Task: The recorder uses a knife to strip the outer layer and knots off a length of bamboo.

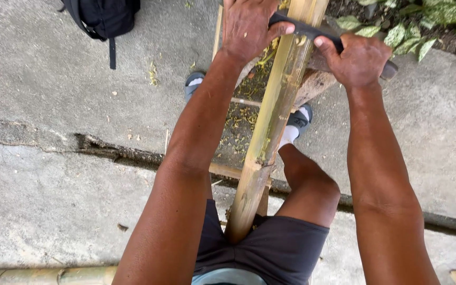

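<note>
This is an outdoor work place, like a yard beside a garden, not a room. The ground is rough grey concrete [54, 95] with a long crack [117, 150] across it and green shavings [241, 119] scattered on it, and at 1 o'clock leafy plants [423, 26] grow in dark soil at the edge of the concrete. A bamboo pole [270, 121] lies on a simple wooden stand [315, 84] in the middle, another bamboo piece [43, 275] lies at 7 o'clock, and a black backpack [104, 16] sits on the ground at 11 o'clock.
</note>
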